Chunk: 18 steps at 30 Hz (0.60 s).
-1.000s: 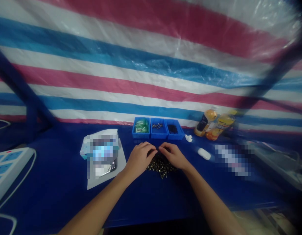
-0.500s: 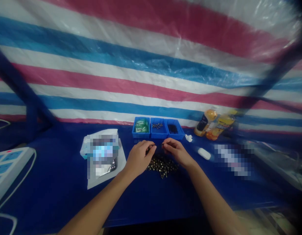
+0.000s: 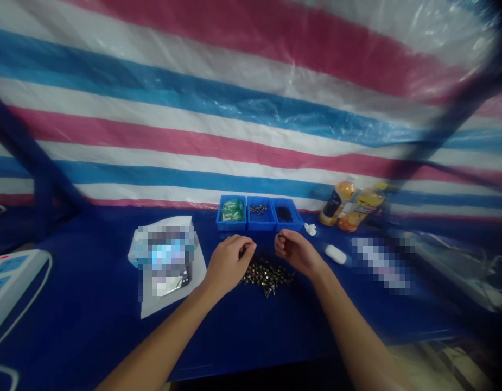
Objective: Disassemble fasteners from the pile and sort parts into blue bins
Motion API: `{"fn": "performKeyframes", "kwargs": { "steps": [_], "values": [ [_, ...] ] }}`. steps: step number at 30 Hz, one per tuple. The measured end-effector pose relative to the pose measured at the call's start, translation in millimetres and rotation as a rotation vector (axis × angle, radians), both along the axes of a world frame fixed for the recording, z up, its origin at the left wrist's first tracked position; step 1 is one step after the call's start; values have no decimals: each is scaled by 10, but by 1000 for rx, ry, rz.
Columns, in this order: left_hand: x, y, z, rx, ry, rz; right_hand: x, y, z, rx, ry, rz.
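My left hand (image 3: 233, 260) is closed, thumb against the curled fingers, above the left side of a heap of small brassy metal parts (image 3: 267, 277). Whatever it pinches is too small to make out. Across a gap, my right hand (image 3: 296, 251) has its fingers curled inward and pressed together; their contents, if any, cannot be seen. Just beyond the hands stand three blue bins in a row: the left bin (image 3: 231, 226) with a green bag of small pieces, the middle bin (image 3: 262, 221) with small metal parts, the right bin (image 3: 290, 224) with black pieces.
A white sheet (image 3: 197, 271) with blurred items lies left. On the right are crumpled tissue (image 3: 310, 229), a white case (image 3: 336, 254), two orange bottles (image 3: 337, 203) and a clear plastic package (image 3: 450, 266). A white power strip (image 3: 14, 282) and its cable occupy the far left.
My hands have moved apart, the right one turning so its curled fingers face inward. The whole view has shifted slightly.
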State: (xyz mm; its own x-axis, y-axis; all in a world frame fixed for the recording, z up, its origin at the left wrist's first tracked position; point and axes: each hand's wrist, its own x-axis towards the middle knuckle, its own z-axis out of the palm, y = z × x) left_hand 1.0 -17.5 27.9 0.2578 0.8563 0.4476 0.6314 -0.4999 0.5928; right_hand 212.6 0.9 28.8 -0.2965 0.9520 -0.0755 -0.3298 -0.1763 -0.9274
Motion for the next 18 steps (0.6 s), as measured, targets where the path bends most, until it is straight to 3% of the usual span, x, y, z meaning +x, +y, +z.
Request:
{"fn": "performKeyframes", "kwargs": {
  "steps": [4, 9, 12, 15, 18],
  "values": [
    [-2, 8, -8, 7, -1, -7, 39, -13, 30, -30, 12, 70],
    [-2, 12, -11, 22, -10, -16, 86, 129, -70, -138, -104, -213],
    [1, 9, -3, 11, -5, -14, 113, 169, -110, -100, -106, -259],
    [1, 5, 5, 2, -4, -16, 118, 177, -170, 7, -265, -256],
    [-2, 6, 4, 3, -1, -7, 102, 165, -225, 287, -612, -204]
  ]
}}
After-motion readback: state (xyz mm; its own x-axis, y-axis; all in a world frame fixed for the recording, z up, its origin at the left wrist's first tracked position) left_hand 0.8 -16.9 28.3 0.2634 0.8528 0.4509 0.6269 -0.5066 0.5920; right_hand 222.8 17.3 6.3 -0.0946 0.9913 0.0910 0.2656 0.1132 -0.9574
